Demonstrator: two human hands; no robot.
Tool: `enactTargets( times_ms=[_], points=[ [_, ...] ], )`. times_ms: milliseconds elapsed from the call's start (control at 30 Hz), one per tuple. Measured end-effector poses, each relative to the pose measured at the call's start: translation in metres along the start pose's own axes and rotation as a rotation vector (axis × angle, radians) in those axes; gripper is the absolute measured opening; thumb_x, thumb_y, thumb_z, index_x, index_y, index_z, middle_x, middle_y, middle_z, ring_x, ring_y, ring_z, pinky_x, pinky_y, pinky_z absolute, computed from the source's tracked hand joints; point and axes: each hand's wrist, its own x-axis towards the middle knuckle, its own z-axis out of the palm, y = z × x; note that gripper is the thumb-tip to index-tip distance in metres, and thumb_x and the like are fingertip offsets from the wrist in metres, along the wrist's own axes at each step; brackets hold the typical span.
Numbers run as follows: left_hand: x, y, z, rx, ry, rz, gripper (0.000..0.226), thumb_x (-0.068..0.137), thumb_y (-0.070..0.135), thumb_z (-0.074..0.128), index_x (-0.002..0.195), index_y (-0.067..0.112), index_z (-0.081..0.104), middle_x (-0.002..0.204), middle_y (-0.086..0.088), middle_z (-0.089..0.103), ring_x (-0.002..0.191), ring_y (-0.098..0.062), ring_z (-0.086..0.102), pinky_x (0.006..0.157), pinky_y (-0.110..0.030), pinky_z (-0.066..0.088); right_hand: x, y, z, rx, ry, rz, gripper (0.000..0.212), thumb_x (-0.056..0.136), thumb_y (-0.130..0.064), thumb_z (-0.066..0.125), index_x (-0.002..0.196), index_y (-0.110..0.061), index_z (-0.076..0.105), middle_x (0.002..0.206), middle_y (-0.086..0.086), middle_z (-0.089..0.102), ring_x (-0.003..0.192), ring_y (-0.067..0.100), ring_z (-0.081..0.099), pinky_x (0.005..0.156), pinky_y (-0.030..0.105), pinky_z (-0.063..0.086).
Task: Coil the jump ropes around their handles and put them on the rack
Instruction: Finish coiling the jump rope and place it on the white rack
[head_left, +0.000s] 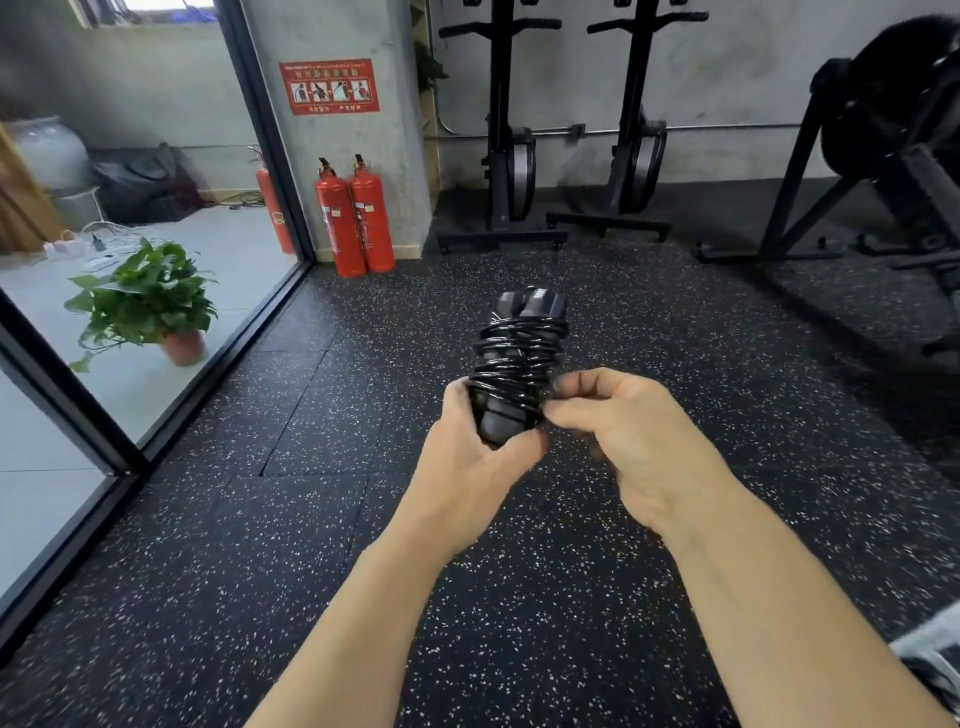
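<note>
1. The two handles (529, 305) are held upright together by the left hand (467, 462). Its fingers are curled round their lower ends, apparently so that the windings are kept from slipping.
2. The black cord (514, 358) is wound round the handles just above the left hand.
3. A turn of the cord appears to be pinched by the right hand (634, 436) at the bundle's right side, probably for tucking.
4. The bundle is thus carried between both hands, above the floor (519, 597).
</note>
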Motion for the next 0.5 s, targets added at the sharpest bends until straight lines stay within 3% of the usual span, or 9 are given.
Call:
enactTargets(
  times_ms=[67,200,333,500],
  points=[
    [0.001,-0.002,0.0,0.061,-0.015,0.042,0.036,0.082,0.024,0.072,0.105,0.03,0.044,0.083,0.012,0.06,0.062,0.008,0.051,0.056,-0.011,0.041,0.004,0.001,-0.007,0.011,-0.041,0.087,0.02,0.08,-0.001,0.07,0.078,-0.019,0.063,0.07,-0.005,0.062,0.062,0.008,0.049,0.058,0.024,0.031],
    [0.005,-0.009,-0.003,0.148,-0.11,0.11,0.056,0.085,0.03,0.074,0.127,0.03,0.037,0.1,0.015,0.065,0.079,0.011,0.057,0.064,-0.01,0.041,0.011,0.003,-0.016,0.085,-0.12,0.21,0.027,0.079,0.004,0.067,0.076,-0.021,0.056,0.071,-0.001,0.059,0.06,0.011,0.043,0.051,0.024,0.03],
    [0.008,-0.014,-0.003,0.188,-0.184,0.138,0.066,0.088,0.032,0.073,0.135,0.031,0.027,0.108,0.02,0.062,0.089,0.013,0.057,0.074,-0.012,0.041,0.014,0.004,-0.018,0.072,-0.117,0.212,0.032,0.079,0.01,0.061,0.074,-0.02,0.049,0.062,-0.001,0.056,0.056,0.011,0.04,0.049,0.025,0.03],
    [0.008,-0.012,-0.008,0.2,-0.223,0.163,0.067,0.087,0.035,0.073,0.134,0.031,0.025,0.109,0.025,0.058,0.091,0.022,0.054,0.073,-0.002,0.04,0.016,0.007,-0.017,0.114,-0.207,0.244,0.029,0.081,0.009,0.054,0.067,-0.016,0.05,0.061,0.0,0.049,0.051,0.01,0.033,0.051,0.026,0.027]
  ],
)
